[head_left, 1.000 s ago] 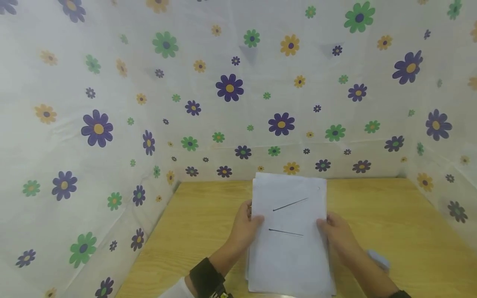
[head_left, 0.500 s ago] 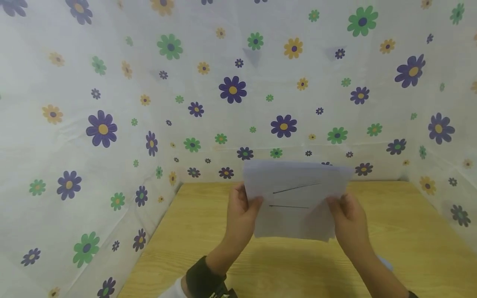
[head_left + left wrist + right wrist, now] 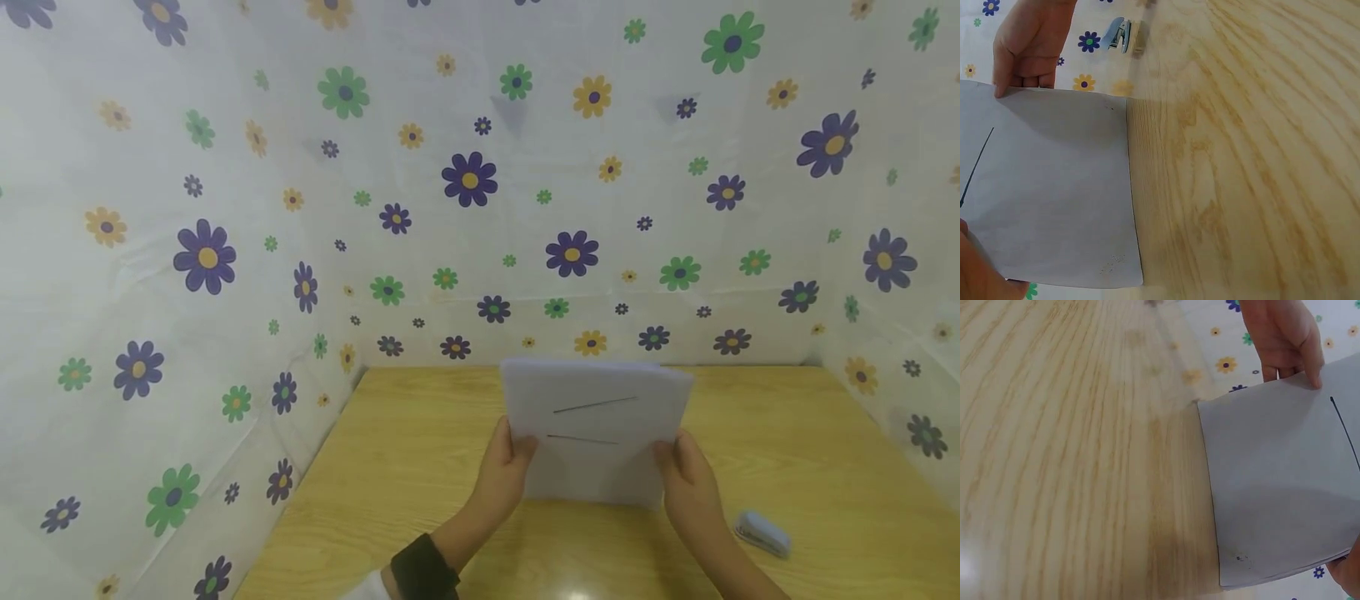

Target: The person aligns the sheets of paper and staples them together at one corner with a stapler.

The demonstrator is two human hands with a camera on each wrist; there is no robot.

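Note:
A stack of white paper sheets (image 3: 592, 471) with two dark drawn lines on its front sheet stands tilted between both hands, its lower edge close over the wooden table. My left hand (image 3: 501, 467) grips the stack's left edge, thumb on the front face and fingers behind. On the opposite edge my right hand (image 3: 688, 479) holds it the same way. The right wrist view shows several layers at the edge of the paper stack (image 3: 1272, 487). A light blue stapler (image 3: 762, 533) lies on the table to the right of my right forearm.
The wooden table (image 3: 405, 442) meets a white flowered cloth (image 3: 420, 192) along its back edge. Flowered cloth also hangs at the left and right sides. A black band (image 3: 425, 568) is strapped round my left wrist.
Both hands first raised the paper stack and tipped it toward upright, then lowered it closer to the table. The stapler, partly covered by the right forearm before, shows fully now.

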